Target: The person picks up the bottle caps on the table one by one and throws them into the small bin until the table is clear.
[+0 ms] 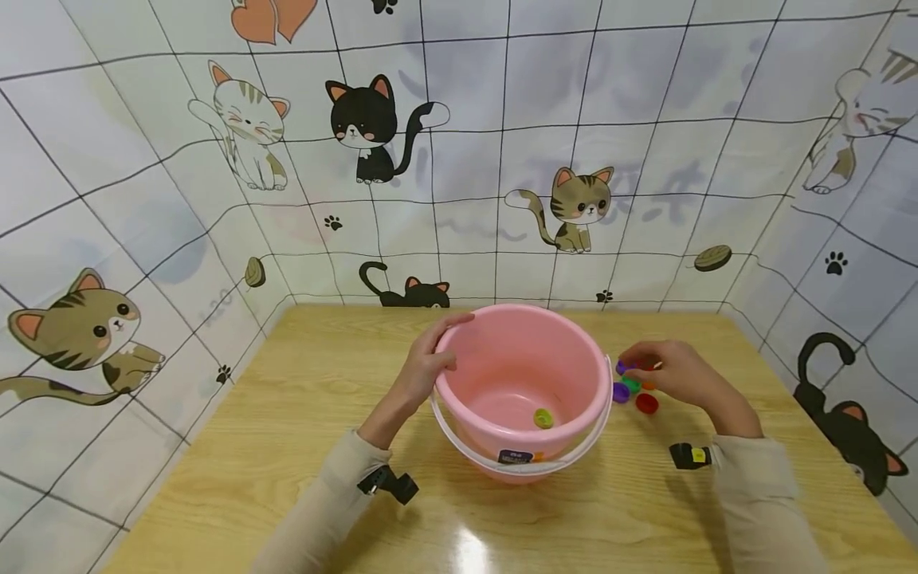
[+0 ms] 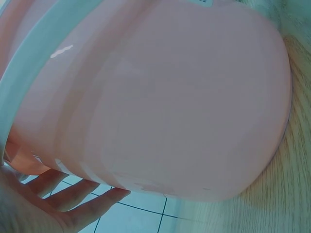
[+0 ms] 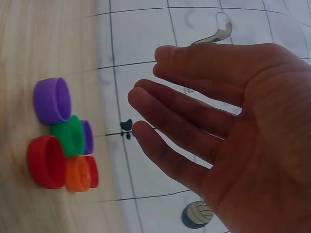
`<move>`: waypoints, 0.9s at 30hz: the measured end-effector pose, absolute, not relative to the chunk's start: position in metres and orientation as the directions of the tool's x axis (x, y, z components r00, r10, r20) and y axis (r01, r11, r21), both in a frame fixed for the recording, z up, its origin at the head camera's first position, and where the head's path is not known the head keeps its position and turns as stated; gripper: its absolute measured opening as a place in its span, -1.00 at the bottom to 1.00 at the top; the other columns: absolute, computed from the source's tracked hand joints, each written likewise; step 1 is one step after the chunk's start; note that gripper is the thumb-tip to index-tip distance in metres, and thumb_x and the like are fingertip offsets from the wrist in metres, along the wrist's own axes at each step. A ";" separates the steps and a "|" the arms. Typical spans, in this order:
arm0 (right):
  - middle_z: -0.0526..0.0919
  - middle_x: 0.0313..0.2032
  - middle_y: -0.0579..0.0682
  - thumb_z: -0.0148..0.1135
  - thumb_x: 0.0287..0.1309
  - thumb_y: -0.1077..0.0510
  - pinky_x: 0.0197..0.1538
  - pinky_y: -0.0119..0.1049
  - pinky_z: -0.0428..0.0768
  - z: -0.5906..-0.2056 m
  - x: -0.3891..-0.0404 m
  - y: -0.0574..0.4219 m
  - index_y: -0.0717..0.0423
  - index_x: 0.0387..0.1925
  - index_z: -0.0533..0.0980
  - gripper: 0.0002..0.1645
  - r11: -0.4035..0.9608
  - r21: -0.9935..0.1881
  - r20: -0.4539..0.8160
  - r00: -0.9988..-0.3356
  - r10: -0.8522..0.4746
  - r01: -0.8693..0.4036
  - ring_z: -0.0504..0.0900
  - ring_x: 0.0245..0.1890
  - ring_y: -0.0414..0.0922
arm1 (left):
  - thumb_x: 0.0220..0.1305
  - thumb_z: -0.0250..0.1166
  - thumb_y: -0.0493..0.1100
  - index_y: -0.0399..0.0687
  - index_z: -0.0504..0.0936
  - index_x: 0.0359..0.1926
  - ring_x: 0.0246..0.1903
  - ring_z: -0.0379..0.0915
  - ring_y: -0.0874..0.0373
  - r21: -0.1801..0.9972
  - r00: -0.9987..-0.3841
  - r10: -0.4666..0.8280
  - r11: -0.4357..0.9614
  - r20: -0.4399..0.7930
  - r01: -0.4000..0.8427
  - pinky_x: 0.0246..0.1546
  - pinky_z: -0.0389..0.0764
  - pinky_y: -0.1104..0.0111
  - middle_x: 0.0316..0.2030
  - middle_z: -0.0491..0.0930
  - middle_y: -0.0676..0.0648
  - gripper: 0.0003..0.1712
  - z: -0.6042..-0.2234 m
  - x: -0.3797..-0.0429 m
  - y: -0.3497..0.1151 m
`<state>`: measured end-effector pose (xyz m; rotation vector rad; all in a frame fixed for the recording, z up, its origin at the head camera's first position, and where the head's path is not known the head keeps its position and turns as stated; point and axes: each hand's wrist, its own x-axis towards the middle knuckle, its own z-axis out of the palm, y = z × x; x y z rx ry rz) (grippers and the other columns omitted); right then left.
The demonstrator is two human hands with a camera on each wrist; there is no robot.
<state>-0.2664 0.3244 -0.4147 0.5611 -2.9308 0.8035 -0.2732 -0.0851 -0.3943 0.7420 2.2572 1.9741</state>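
A pink bucket [image 1: 531, 351] with a pale handle [image 1: 495, 466] hanging at its front stands on the wooden table. My left hand [image 1: 423, 368] grips its left rim, thumb over the edge and the other fingers spread along the outer wall. One yellow-green bottle cap [image 1: 543, 418] lies inside on the bottom. To the right of the bucket, my right hand [image 1: 677, 371] hovers over a small cluster of caps, fingers loosely bent with nothing between them. In the right wrist view the cluster shows purple [image 3: 52, 101], green [image 3: 69, 136], red [image 3: 46, 161] and orange [image 3: 77, 172] caps.
The light wood table [image 1: 323, 414] is enclosed by a white grid-patterned sheet [image 1: 466, 159] with cartoon cats at the back and both sides. A small black camera [image 1: 393, 484] is strapped to the left wrist, and another [image 1: 690, 456] to the right.
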 end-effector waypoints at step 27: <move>0.68 -0.20 0.11 0.39 -0.03 0.22 -0.29 -0.32 0.60 -0.453 -0.281 0.329 0.23 -0.06 0.59 -0.58 0.794 -0.537 0.022 -0.945 -0.325 -0.286 0.62 -0.20 0.03 | -0.11 0.02 -0.40 0.10 0.43 0.28 0.01 0.45 -0.08 0.936 -0.883 0.366 0.076 0.294 0.343 -0.27 0.63 0.20 0.24 0.40 -0.04 -0.19 -0.397 -0.276 -0.083</move>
